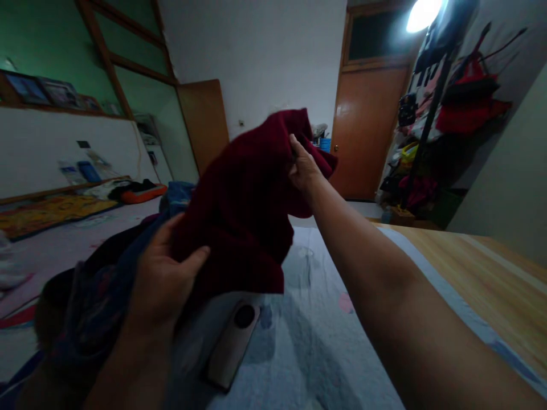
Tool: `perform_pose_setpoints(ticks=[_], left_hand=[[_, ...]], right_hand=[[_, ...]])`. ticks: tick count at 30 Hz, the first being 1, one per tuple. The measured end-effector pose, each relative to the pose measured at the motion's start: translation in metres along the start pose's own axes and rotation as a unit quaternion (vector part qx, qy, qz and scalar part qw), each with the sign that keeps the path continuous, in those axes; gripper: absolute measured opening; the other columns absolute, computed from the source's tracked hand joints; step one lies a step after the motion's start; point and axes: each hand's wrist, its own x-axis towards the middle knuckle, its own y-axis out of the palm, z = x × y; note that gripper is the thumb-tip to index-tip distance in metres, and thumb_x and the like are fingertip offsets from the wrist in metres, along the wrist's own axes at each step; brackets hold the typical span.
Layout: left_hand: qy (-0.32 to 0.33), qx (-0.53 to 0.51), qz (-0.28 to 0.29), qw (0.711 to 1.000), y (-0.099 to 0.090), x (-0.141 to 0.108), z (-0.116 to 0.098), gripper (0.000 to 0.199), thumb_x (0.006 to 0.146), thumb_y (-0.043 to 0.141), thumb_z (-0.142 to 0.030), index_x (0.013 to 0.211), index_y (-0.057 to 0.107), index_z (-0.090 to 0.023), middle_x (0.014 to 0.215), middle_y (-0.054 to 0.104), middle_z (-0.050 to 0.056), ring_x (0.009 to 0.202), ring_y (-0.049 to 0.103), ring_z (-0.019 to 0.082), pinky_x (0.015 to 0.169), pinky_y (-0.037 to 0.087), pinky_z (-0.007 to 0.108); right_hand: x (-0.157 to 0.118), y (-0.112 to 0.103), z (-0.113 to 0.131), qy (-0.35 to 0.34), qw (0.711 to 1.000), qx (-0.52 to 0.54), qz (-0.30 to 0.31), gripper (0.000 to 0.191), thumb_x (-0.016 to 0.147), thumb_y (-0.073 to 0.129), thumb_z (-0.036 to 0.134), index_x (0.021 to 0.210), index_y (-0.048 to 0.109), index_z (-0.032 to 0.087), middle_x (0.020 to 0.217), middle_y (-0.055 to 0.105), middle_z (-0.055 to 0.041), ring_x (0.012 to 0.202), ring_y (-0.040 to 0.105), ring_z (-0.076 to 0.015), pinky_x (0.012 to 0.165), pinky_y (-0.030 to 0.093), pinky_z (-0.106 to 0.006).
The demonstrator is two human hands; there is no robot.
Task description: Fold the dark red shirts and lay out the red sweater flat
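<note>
A dark red piece of clothing (243, 199) hangs in loose folds between my two hands above the bed; its exact kind does not show. My right hand (304, 166), stretched far forward, pinches its upper part on the right. Nearer to me, my left hand (168, 267) grips the lower left edge, with the thumb lying over the cloth and the fingers partly hidden behind it. Under the hanging cloth a smartphone (234, 347) with a round black camera ring lies face down on the pale blue sheet (307, 341).
A heap of blue and dark clothes (102, 290) lies close on the left. A wooden board surface (482, 262) runs along the right. Farther off are a brown door (370, 125), a rack with hanging bags (468, 105) and a patterned yellow mat (55, 213).
</note>
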Motion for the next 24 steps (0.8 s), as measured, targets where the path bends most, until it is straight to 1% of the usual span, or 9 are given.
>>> perform_pose_setpoints(ticks=[2, 4, 7, 9, 12, 15, 17, 20, 24], left_hand=[[0.027, 0.057, -0.135, 0.989, -0.025, 0.022, -0.01, 0.065, 0.067, 0.068, -0.039, 0.13, 0.053, -0.032, 0.122, 0.066, -0.004, 0.108, 0.063, 0.031, 0.091, 0.053, 0.05], [0.02, 0.147, -0.175, 0.973, -0.046, 0.035, -0.01, 0.063, 0.071, 0.064, -0.048, 0.131, 0.05, -0.036, 0.127, 0.063, -0.005, 0.111, 0.06, 0.035, 0.091, 0.05, 0.055], [0.037, 0.318, -0.173, 0.932, -0.066, 0.043, 0.001, 0.068, 0.075, 0.06, -0.047, 0.139, 0.042, -0.028, 0.143, 0.049, 0.005, 0.121, 0.049, 0.045, 0.097, 0.042, 0.064], [0.067, 0.403, -0.176, 0.896, -0.064, 0.044, 0.007, 0.067, 0.077, 0.057, -0.042, 0.14, 0.04, -0.025, 0.156, 0.028, 0.007, 0.132, 0.031, 0.05, 0.102, 0.03, 0.07], [0.135, 0.451, -0.1, 0.876, -0.043, 0.049, 0.011, 0.052, 0.082, 0.052, -0.034, 0.134, 0.048, -0.027, 0.16, 0.015, 0.001, 0.138, 0.017, 0.048, 0.106, 0.013, 0.072], [0.167, 0.497, 0.037, 0.851, -0.015, 0.062, 0.02, 0.04, 0.086, 0.045, -0.025, 0.123, 0.06, -0.026, 0.152, 0.034, 0.007, 0.136, 0.026, 0.043, 0.104, 0.009, 0.075], [0.158, 0.524, 0.079, 0.833, -0.006, 0.073, 0.03, 0.04, 0.085, 0.045, -0.027, 0.121, 0.062, -0.027, 0.149, 0.037, 0.011, 0.132, 0.033, 0.044, 0.101, 0.017, 0.074], [0.138, 0.548, 0.116, 0.817, -0.006, 0.093, 0.042, 0.042, 0.086, 0.043, -0.033, 0.124, 0.061, -0.027, 0.148, 0.036, 0.014, 0.124, 0.041, 0.046, 0.097, 0.028, 0.069], [0.083, 0.526, 0.169, 0.829, -0.012, 0.111, 0.048, 0.058, 0.085, 0.042, -0.056, 0.129, 0.056, -0.02, 0.151, 0.026, 0.019, 0.117, 0.05, 0.045, 0.092, 0.041, 0.058]], right_hand=[[0.004, 0.018, -0.02, 0.035, 0.999, 0.0, 0.038, 0.053, 0.094, 0.034, 0.052, 0.114, 0.054, 0.008, 0.114, 0.061, -0.0056, 0.117, 0.054, -0.0185, 0.099, 0.038, -0.046], [-0.019, 0.018, -0.056, 0.113, 0.99, -0.043, 0.07, 0.047, 0.087, 0.05, 0.057, 0.109, 0.057, 0.016, 0.11, 0.064, -0.005, 0.109, 0.059, -0.0207, 0.097, 0.04, -0.047], [-0.095, -0.012, -0.124, 0.192, 0.948, -0.223, 0.123, 0.033, 0.078, 0.065, 0.046, 0.097, 0.064, 0.018, 0.097, 0.069, -0.0047, 0.092, 0.063, -0.0203, 0.088, 0.047, -0.04], [-0.156, -0.042, -0.162, 0.211, 0.915, -0.333, 0.09, 0.024, 0.072, 0.069, 0.031, 0.092, 0.067, 0.018, 0.091, 0.07, -0.0042, 0.088, 0.063, -0.0202, 0.084, 0.048, -0.036], [-0.235, -0.082, -0.196, 0.207, 0.894, -0.398, 0.017, 0.026, 0.07, 0.06, 0.017, 0.095, 0.067, 0.017, 0.102, 0.068, -0.0073, 0.1, 0.06, -0.0228, 0.093, 0.044, -0.038], [-0.285, -0.108, -0.206, 0.196, 0.872, -0.446, -0.038, 0.03, 0.071, 0.052, 0.013, 0.098, 0.066, 0.015, 0.109, 0.064, -0.0119, 0.108, 0.056, -0.0254, 0.1, 0.039, -0.04], [-0.303, -0.116, -0.21, 0.171, 0.858, -0.482, -0.056, 0.032, 0.07, 0.051, 0.01, 0.096, 0.066, 0.017, 0.11, 0.063, -0.0123, 0.111, 0.054, -0.0256, 0.102, 0.037, -0.038], [-0.317, -0.12, -0.216, 0.106, 0.828, -0.55, -0.039, 0.03, 0.069, 0.051, 0.008, 0.093, 0.067, 0.017, 0.11, 0.064, -0.0119, 0.111, 0.054, -0.0245, 0.101, 0.037, -0.035], [-0.324, -0.118, -0.22, 0.061, 0.8, -0.596, 0.002, 0.029, 0.072, 0.048, 0.006, 0.089, 0.069, 0.017, 0.111, 0.064, -0.011, 0.112, 0.053, -0.0225, 0.101, 0.037, -0.032]])
